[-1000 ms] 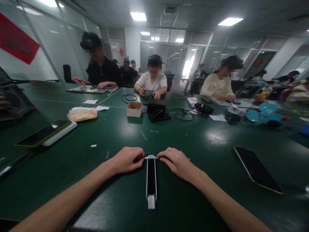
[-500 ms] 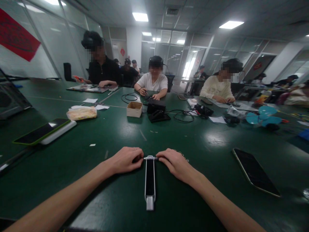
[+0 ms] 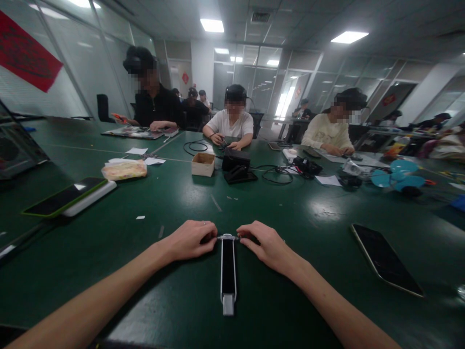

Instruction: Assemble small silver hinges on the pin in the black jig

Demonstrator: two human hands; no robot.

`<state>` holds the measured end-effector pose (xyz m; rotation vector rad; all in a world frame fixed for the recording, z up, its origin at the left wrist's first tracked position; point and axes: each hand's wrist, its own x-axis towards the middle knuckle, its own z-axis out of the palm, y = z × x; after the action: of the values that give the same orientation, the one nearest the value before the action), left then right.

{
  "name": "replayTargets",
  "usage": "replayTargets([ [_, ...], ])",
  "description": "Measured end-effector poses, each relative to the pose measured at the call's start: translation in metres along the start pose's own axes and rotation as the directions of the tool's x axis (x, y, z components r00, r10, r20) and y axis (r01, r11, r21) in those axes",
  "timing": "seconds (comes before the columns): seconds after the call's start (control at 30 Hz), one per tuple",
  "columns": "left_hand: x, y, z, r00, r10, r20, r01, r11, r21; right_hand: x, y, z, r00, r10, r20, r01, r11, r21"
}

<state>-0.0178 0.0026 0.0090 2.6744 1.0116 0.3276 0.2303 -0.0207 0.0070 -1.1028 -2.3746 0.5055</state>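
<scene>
A slim black bar in a white frame [image 3: 228,266] lies lengthwise on the green table, with a silver block [image 3: 228,305] at its near end. Across its far end runs a thin, pale rod [image 3: 228,237]. My left hand [image 3: 194,238] is closed in a pinch at the rod's left end; the fingertips cover that end. At the rod's right end my right hand [image 3: 263,242] has thumb and forefinger curved close together, with a tiny gold-coloured bit between them that is too small to name.
To the right lies a phone [image 3: 387,259]. A green-edged phone [image 3: 65,196] rests on a white slab at left. Farther back are a wrapped packet [image 3: 124,169], a small box [image 3: 203,165], a black device [image 3: 236,160] and a blue fan [image 3: 397,175]. Several people sit across the table.
My right fingers have loosened and shifted slightly right from the rod's end, showing a small gold-coloured bit. My left hand keeps its pinch. The framed bar looks nearly unmoved.
</scene>
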Motion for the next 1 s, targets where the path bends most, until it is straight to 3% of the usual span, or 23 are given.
replayTargets([
  [0.37, -0.0001, -0.0021, 0.0020, 1.000, 0.006, -0.005, -0.006, 1.000, -0.001, -0.0002, 0.0041, 0.0026, 1.000, -0.002, -0.012, 0.002, 1.000, 0.031],
  [1.0, -0.0005, 0.0006, 0.0002, 0.999, -0.039, 0.017, 0.039, 0.999, -0.020, 0.0018, -0.0022, 0.0050, 0.992, 0.112, -0.056, -0.107, 0.991, 0.086],
])
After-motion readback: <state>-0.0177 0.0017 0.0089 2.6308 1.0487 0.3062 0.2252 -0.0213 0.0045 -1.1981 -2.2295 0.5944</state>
